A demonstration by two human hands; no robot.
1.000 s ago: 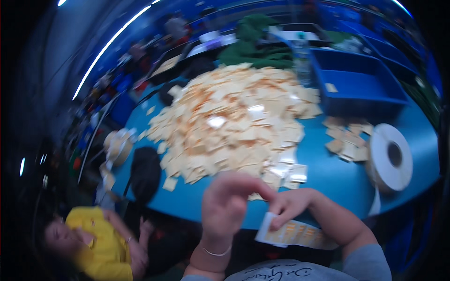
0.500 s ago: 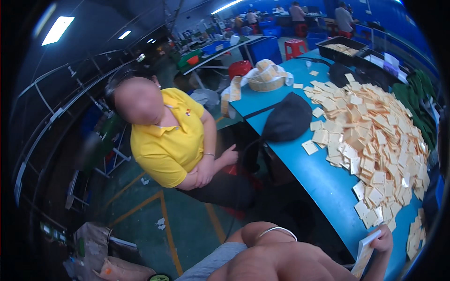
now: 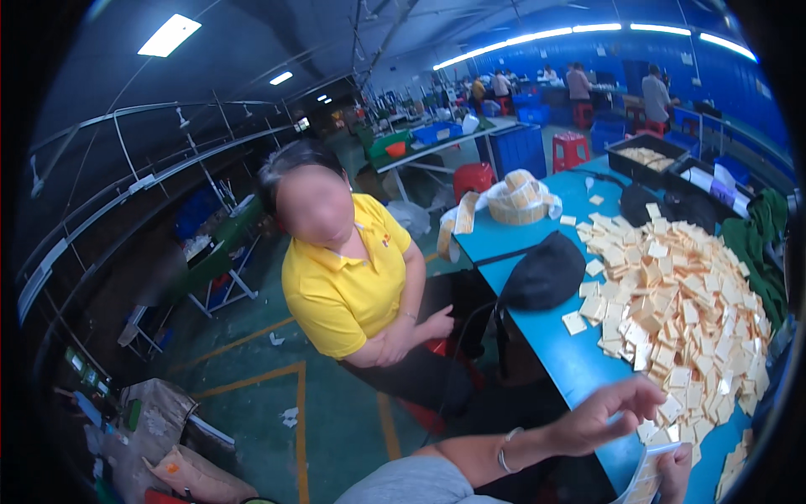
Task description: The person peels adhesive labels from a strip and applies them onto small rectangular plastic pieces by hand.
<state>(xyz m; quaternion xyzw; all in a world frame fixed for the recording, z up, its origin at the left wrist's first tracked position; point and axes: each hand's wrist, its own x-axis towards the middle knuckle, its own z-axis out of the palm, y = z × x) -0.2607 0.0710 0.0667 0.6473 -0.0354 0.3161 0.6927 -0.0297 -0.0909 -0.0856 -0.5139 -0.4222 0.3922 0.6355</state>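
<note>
Label sheet [image 3: 648, 477]: sitting near right at the table [image 3: 579, 357] edge, right hand [image 3: 674, 472] pinching it, left hand [image 3: 606, 410] hovering with fingers spread; peeling step likely; next move needing a fingertip grip on 1 label; heap of tan tags [image 3: 680, 311] lying beyond

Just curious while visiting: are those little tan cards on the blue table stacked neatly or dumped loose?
Loose: the tan cards lie in a jumbled heap, overlapping at all angles.

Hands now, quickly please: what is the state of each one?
Left hand: open, fingers spread, touching the top of the sheet of labels.
Right hand: mostly out of view, closed on the sheet's edge.
</note>
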